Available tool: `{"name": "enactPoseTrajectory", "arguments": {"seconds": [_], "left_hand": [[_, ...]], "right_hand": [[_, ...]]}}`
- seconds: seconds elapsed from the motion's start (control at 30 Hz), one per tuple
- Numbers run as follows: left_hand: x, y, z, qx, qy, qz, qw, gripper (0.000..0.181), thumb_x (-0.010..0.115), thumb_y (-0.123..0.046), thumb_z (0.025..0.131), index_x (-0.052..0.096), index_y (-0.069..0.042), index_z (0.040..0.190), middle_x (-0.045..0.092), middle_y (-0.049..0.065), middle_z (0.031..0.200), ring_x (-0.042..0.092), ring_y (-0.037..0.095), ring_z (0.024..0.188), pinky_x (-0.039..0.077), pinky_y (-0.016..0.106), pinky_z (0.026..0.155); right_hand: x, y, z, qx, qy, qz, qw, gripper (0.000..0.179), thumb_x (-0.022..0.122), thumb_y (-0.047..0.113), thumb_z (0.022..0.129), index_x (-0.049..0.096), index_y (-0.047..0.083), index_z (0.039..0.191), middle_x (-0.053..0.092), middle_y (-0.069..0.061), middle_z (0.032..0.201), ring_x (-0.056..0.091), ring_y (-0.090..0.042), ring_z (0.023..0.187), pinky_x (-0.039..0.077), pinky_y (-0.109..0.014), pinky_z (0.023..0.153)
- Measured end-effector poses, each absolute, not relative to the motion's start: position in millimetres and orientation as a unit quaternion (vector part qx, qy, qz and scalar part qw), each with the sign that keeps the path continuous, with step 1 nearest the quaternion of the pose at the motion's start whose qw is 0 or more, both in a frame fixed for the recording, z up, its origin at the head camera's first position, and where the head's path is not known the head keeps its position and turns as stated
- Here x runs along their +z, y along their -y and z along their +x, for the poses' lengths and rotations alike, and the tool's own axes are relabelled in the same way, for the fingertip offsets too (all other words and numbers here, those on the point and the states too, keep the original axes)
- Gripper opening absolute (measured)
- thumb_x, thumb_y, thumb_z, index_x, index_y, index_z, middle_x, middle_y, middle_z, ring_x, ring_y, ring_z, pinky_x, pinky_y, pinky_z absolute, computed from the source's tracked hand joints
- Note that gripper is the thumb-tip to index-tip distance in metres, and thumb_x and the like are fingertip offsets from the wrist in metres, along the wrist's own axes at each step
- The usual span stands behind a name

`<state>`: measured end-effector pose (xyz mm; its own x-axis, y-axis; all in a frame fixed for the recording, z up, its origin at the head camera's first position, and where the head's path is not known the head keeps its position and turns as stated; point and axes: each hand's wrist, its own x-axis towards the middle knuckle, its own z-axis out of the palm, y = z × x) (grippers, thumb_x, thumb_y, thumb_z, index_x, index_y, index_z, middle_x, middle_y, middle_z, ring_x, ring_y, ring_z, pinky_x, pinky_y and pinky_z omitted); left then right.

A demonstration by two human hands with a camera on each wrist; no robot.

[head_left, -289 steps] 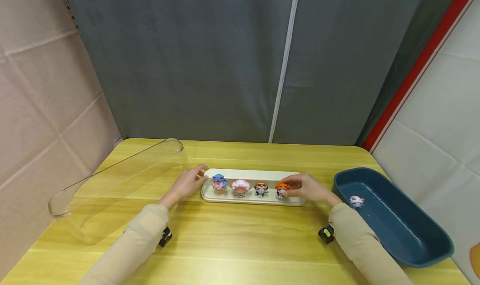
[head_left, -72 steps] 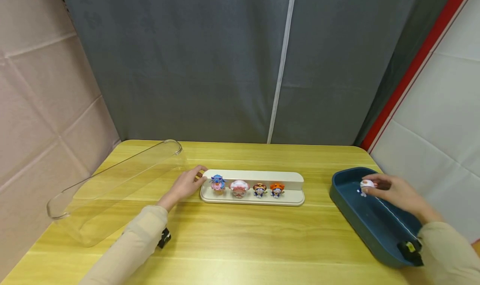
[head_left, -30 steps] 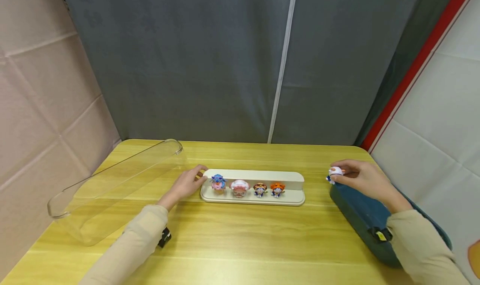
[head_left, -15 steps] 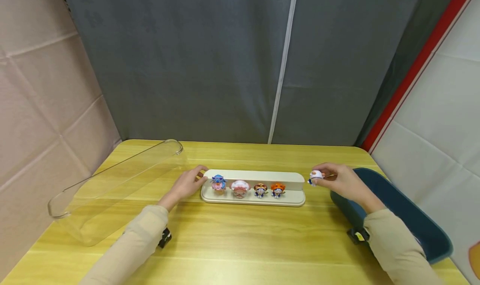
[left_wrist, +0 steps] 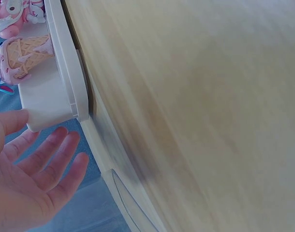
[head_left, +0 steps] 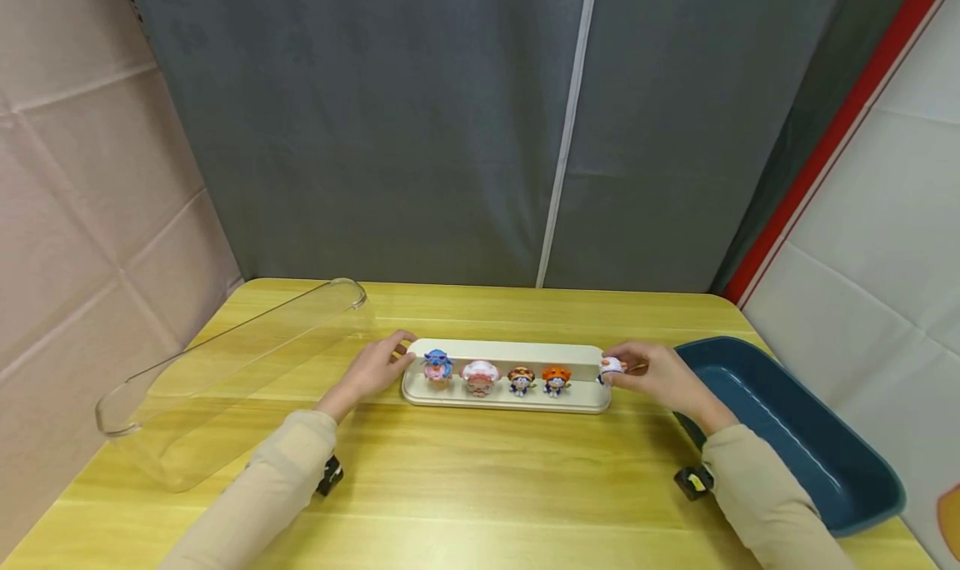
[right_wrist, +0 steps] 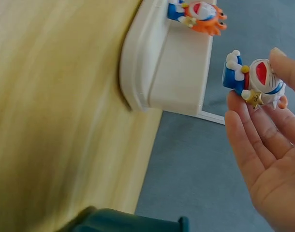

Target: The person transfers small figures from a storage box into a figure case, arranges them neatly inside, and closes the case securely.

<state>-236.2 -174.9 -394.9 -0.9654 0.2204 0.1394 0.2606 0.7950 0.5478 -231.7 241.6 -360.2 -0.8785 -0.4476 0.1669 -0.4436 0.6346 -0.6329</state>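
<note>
My right hand (head_left: 660, 380) pinches a small white-headed cat figurine (right_wrist: 263, 79) between thumb and fingers. It holds the figurine upright just above the right end of a cream stepped display base (head_left: 487, 402). At the left end, my left hand (head_left: 372, 372) has thumb and index finger at the base's corner, the other fingers loosely spread. Along the base's lower step stand a blue-topped ice-cream-cone figurine (head_left: 437, 368), a pink-and-white figurine (head_left: 481, 377), a brown-hatted figurine (head_left: 521, 380) and an orange-headed figurine (head_left: 556, 380).
A clear plastic cover (head_left: 232, 387) lies slanted on the wooden table (head_left: 480, 487) at left. To the right stands a deep blue basin (head_left: 787, 437), partly behind my right forearm. A grey curtain (head_left: 375, 137) hangs behind the table.
My right hand first let go of the orange-headed figurine on the base. It then took the white-headed figurine from the basin and carried it left to the base. The left hand stays put.
</note>
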Motion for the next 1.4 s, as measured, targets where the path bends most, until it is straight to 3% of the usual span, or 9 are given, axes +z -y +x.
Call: {"name": "enactPoseTrajectory", "arguments": {"seconds": [0.83,1.4], "left_hand": [[-393,173,-234,-0.3,0.946,-0.121,0.03,0.027,0.053,-0.017,0.089,0.052,-0.008,0.114,0.06,0.014,0.099,0.059,0.026,0.083,0.045,0.043,0.074],[-394,175,-235,-0.298,0.946,-0.124,0.033,0.027,0.053,-0.017,0.089,0.052,-0.009,0.115,0.06,0.014,0.098,0.059,0.025,0.083,0.045,0.043,0.073]], "right_hand": [[-396,-220,-236,-0.352,-0.904,-0.243,0.008,0.027,0.07,0.022,0.076,0.058,0.01,0.097,0.059,0.002,0.088,0.056,-0.017,0.081,0.047,-0.034,0.072],[-401,-219,-239,-0.321,-0.915,-0.245,0.001,0.026,0.067,0.027,0.078,0.057,0.014,0.099,0.061,0.0,0.093,0.057,-0.017,0.082,0.047,-0.035,0.07]]}}
